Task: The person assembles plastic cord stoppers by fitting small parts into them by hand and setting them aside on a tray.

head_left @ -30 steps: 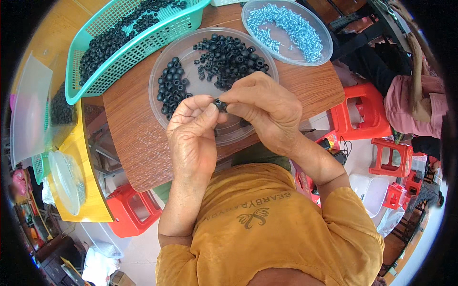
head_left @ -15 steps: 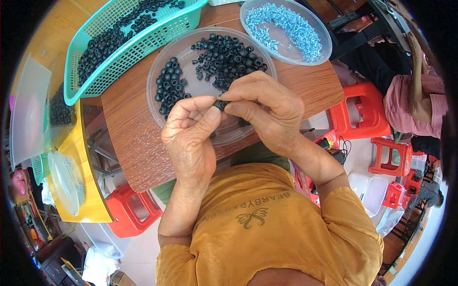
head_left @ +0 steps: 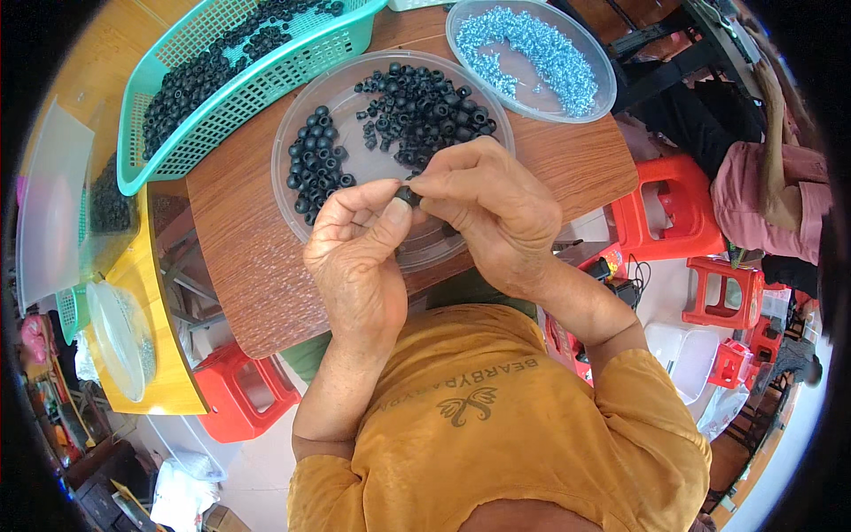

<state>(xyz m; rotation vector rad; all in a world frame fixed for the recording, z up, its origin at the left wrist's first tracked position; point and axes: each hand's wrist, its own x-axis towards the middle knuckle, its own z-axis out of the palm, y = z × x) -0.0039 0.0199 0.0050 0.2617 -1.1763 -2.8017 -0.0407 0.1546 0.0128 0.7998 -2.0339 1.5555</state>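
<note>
We have a small black ring (head_left: 409, 193) pinched between both hands above the near edge of the clear round tray (head_left: 292, 191). Our left hand (head_left: 359, 257) closes thumb and forefinger on its left side, and our right hand (head_left: 487, 208) closes fingertips on its right. The ring looks light and rubbery, likely to squash or slip, so we judge a rim-edge grip best. More black rings lie in the tray on the wooden tabletop (head_left: 239, 266); a far dish holds silvery screws (head_left: 532, 53).

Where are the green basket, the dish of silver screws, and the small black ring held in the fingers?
green basket (head_left: 266, 84), head view, near side wall
dish of silver screws (head_left: 596, 105), head view, right rim
small black ring (head_left: 408, 194), head view, its exposed side
</note>
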